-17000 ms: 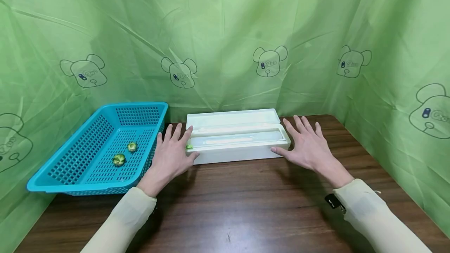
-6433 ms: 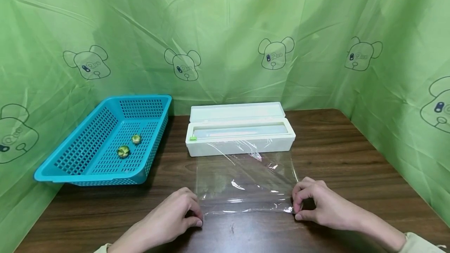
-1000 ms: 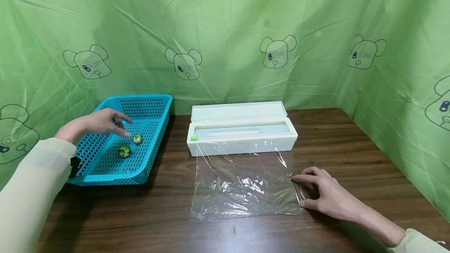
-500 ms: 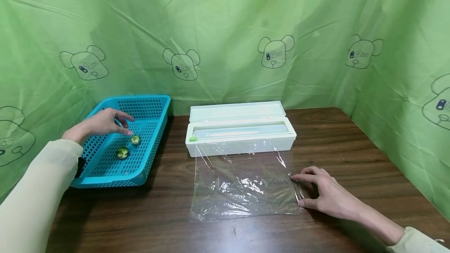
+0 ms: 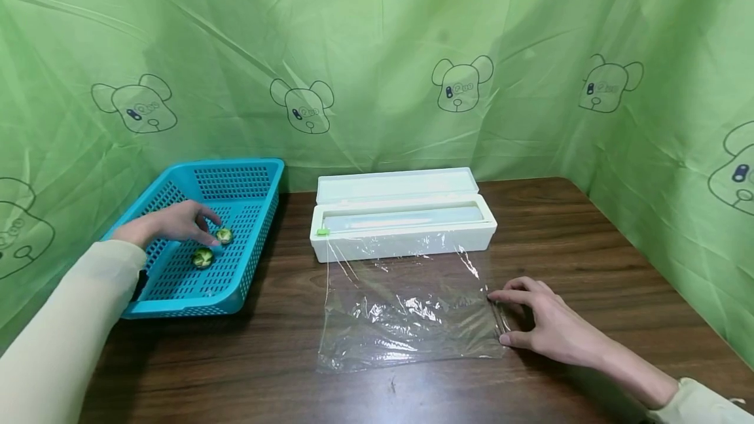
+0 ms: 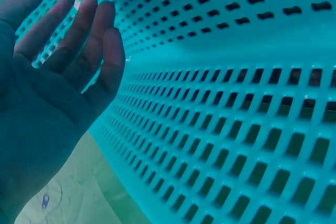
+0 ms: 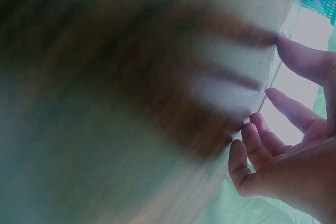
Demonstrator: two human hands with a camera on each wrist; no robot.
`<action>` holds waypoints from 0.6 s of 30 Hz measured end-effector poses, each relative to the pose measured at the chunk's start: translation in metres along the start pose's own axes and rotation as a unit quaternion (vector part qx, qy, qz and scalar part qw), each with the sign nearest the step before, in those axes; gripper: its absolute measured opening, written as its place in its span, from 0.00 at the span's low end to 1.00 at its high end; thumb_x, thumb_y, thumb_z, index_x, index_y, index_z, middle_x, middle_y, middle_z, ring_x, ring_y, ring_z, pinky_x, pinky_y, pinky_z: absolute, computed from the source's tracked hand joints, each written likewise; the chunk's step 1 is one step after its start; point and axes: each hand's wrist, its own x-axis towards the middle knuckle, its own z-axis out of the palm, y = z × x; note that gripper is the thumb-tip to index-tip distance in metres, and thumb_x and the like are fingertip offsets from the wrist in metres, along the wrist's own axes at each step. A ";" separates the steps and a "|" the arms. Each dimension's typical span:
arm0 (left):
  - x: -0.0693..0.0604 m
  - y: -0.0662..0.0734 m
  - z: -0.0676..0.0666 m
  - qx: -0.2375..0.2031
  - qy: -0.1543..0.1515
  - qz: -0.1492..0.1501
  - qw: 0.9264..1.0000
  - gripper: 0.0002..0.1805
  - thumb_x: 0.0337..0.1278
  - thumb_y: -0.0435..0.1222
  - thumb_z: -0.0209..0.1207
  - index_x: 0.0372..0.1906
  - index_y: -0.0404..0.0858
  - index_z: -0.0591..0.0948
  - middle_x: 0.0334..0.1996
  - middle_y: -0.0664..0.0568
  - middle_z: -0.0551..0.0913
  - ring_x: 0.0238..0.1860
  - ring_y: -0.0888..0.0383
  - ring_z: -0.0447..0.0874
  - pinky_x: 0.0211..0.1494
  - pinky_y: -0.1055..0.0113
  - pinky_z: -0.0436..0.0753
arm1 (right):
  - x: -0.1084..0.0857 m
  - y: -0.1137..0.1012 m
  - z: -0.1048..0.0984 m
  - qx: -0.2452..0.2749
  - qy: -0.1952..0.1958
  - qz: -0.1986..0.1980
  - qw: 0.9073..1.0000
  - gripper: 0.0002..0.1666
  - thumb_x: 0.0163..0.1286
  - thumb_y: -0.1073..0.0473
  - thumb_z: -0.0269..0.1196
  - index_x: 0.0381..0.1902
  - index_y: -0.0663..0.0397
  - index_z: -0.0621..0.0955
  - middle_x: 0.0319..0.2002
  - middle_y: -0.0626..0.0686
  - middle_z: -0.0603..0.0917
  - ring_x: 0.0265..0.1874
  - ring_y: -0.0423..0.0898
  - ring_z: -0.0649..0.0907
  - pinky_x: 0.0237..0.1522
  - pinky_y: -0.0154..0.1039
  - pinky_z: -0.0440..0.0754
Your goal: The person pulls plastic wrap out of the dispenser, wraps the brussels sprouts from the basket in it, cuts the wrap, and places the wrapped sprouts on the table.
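Down the left hand [image 5: 181, 221] has come, deeper into the blue plastic basket [image 5: 254, 250]; its loose fingers, near two Brussels sprouts [image 5: 203, 258], grasp nothing; the right hand [image 5: 544, 322] presses the cling film [image 5: 406, 332] with spread fingertips, probably keeping it flat.

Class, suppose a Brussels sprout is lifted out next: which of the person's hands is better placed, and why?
Probably the left hand: it is inside the blue plastic basket, close beside both Brussels sprouts. The right hand is well away from them, at the edge of the clear plastic film.
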 end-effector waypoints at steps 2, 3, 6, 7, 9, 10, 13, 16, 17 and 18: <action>0.004 0.000 0.001 0.005 -0.015 -0.010 1.000 0.36 0.64 0.46 0.72 0.63 0.20 0.77 0.46 0.35 0.87 0.45 0.43 0.87 0.48 0.45 0.85 | 0.000 0.000 0.000 0.001 0.001 -0.001 1.000 0.39 0.51 0.48 0.84 0.61 0.47 0.86 0.55 0.48 0.78 0.57 0.55 0.76 0.54 0.63 0.78; 0.006 -0.001 0.002 0.007 -0.022 -0.018 1.000 0.37 0.65 0.47 0.72 0.63 0.19 0.77 0.47 0.33 0.86 0.45 0.43 0.87 0.48 0.44 0.86 | 0.000 0.000 0.000 0.001 0.001 0.000 1.000 0.38 0.51 0.48 0.84 0.61 0.47 0.86 0.55 0.48 0.78 0.57 0.55 0.76 0.54 0.63 0.78; 0.012 0.000 0.003 0.012 -0.039 -0.032 0.999 0.37 0.66 0.48 0.71 0.62 0.19 0.77 0.48 0.32 0.86 0.44 0.46 0.88 0.47 0.47 0.86 | -0.001 0.000 0.000 0.003 0.001 -0.001 1.000 0.38 0.51 0.48 0.84 0.61 0.47 0.86 0.55 0.48 0.78 0.57 0.55 0.77 0.54 0.63 0.78; 0.013 0.001 0.003 0.013 -0.041 -0.033 0.999 0.37 0.66 0.48 0.71 0.62 0.19 0.77 0.48 0.32 0.86 0.43 0.46 0.88 0.47 0.47 0.86 | -0.001 0.000 0.000 0.004 0.001 -0.001 1.000 0.38 0.51 0.48 0.84 0.61 0.46 0.86 0.55 0.48 0.79 0.57 0.55 0.77 0.54 0.64 0.78; 0.016 0.002 0.004 0.020 -0.039 -0.031 0.999 0.36 0.66 0.48 0.71 0.62 0.20 0.78 0.48 0.34 0.86 0.44 0.47 0.87 0.48 0.46 0.86 | -0.001 0.000 0.001 0.005 0.002 -0.002 1.000 0.38 0.51 0.48 0.84 0.61 0.46 0.86 0.55 0.48 0.79 0.57 0.56 0.77 0.54 0.64 0.78; 0.016 0.003 0.005 0.024 -0.036 -0.027 0.999 0.35 0.66 0.48 0.71 0.61 0.21 0.79 0.47 0.35 0.86 0.44 0.47 0.87 0.49 0.46 0.85 | -0.001 0.000 0.000 0.005 0.003 -0.002 1.000 0.38 0.51 0.48 0.84 0.61 0.47 0.86 0.55 0.48 0.79 0.57 0.56 0.77 0.54 0.64 0.78; 0.019 0.004 0.006 0.025 -0.025 -0.012 0.999 0.29 0.66 0.44 0.71 0.59 0.24 0.81 0.46 0.36 0.86 0.43 0.46 0.86 0.49 0.44 0.85 | -0.002 0.001 0.001 0.004 0.004 -0.001 1.000 0.38 0.51 0.49 0.84 0.61 0.47 0.86 0.55 0.48 0.79 0.57 0.55 0.77 0.54 0.63 0.78; 0.019 0.005 0.007 0.019 -0.019 -0.001 1.000 0.25 0.65 0.39 0.72 0.58 0.25 0.82 0.45 0.38 0.86 0.43 0.47 0.86 0.48 0.44 0.85 | -0.001 0.001 0.001 0.002 0.004 0.001 1.000 0.38 0.51 0.49 0.84 0.61 0.46 0.86 0.55 0.47 0.78 0.57 0.54 0.76 0.54 0.62 0.78; 0.019 0.005 0.007 0.018 -0.019 0.003 1.000 0.24 0.64 0.37 0.72 0.58 0.25 0.82 0.44 0.38 0.86 0.43 0.46 0.86 0.48 0.44 0.85 | -0.001 0.000 0.001 0.002 0.005 0.001 1.000 0.38 0.51 0.49 0.84 0.61 0.46 0.86 0.55 0.47 0.78 0.57 0.54 0.76 0.54 0.62 0.78; 0.019 0.005 0.007 0.015 -0.019 0.003 1.000 0.24 0.64 0.35 0.72 0.59 0.26 0.82 0.45 0.38 0.86 0.43 0.47 0.86 0.47 0.45 0.85 | -0.001 0.000 0.001 0.002 0.005 0.000 1.000 0.38 0.51 0.48 0.84 0.61 0.46 0.86 0.55 0.47 0.78 0.57 0.54 0.76 0.54 0.62 0.78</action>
